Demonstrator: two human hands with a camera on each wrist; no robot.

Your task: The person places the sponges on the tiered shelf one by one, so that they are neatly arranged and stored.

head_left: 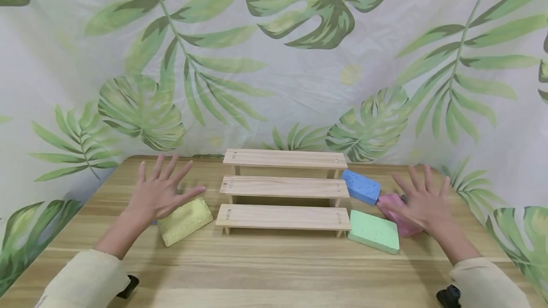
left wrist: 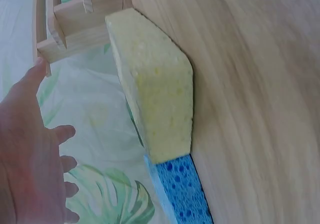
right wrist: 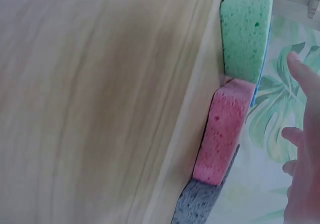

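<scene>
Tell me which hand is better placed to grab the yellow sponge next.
The left hand, most likely: it is empty, fingers spread, close to the yellow sponge left of the rack. The right hand is across the rack, near the pink sponge.

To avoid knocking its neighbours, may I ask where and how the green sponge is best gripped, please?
The green sponge is probably best pinched across its middle, by the long edges, from above and the near side: it lies flat, bare table in front, the wooden rack at its left end, the pink sponge by its right end.
</scene>
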